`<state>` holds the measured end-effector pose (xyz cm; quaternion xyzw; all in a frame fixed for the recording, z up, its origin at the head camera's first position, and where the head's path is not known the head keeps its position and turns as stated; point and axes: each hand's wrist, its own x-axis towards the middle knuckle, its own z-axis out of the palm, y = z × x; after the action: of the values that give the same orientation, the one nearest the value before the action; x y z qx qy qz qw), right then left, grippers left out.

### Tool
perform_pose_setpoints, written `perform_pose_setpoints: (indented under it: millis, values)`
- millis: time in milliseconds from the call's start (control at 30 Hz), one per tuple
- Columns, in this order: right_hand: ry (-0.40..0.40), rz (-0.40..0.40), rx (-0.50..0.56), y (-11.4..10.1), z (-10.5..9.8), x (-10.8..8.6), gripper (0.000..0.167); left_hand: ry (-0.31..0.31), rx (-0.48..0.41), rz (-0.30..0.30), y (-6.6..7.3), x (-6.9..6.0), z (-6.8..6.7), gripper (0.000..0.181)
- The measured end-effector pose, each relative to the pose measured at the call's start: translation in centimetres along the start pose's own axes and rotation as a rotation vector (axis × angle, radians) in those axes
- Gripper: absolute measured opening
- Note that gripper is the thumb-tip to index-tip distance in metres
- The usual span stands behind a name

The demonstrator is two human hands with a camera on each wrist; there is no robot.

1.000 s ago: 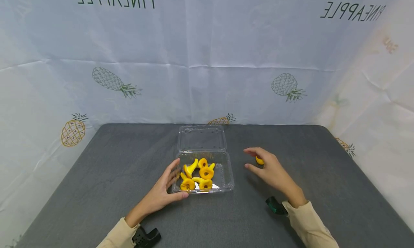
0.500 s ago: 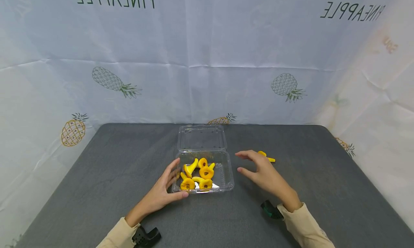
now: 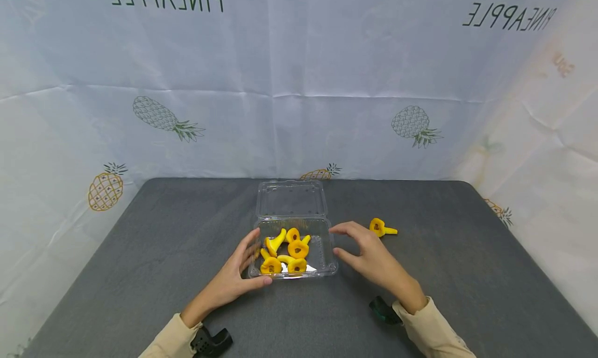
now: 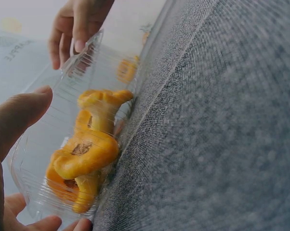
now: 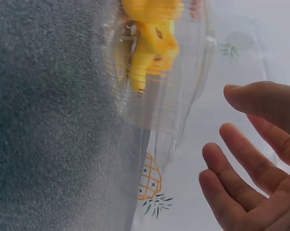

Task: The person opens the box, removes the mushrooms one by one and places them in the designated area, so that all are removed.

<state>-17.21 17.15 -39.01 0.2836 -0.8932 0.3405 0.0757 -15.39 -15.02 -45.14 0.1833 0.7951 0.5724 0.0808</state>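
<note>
In the head view a clear plastic clamshell box (image 3: 322, 244) stands with its lid tipped back, holding several yellow mushrooms (image 3: 298, 249). My left hand (image 3: 233, 277) grips its near left corner, thumb along the front and fingers on the left wall. The left wrist view has the thumb (image 4: 29, 115) by the rim and fingertips (image 4: 48, 224) at the wall. My right hand (image 3: 378, 259) is beside the box's right wall, thumb and fingers spread, holding nothing. A gap shows between it and the box in the right wrist view. One mushroom (image 3: 378, 227) lies on the table behind this hand.
The grey cloth-covered table (image 3: 187, 233) reaches back to a pale curtain (image 3: 299, 135) printed with pineapples. The raised lid (image 3: 291, 200) stands behind the box. Black wrist devices (image 3: 212, 342) are worn below both hands.
My right hand has moved left from the loose mushroom to the box's right side, uncovering that mushroom fully. The left hand, the box and the mushrooms inside have stayed in place.
</note>
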Motion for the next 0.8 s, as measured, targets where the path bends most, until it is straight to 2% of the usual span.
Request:
perform_pose_setpoints:
  millis: [300,600,800]
  values:
    - [-0.002,-0.047,-0.017,-0.8,1.1,0.2,0.039,0.001,-0.012,-0.006,0.1,-0.1,-0.1,0.1]
    - [0.008,-0.12,0.034,-0.9,2.4,0.5,0.039,0.0,-0.007,-0.012,-0.1,0.0,-0.1,0.1]
    - [-0.034,-0.125,0.012,-1.2,2.9,0.8,0.04,-0.001,-0.015,-0.018,0.0,0.0,0.0,0.1]
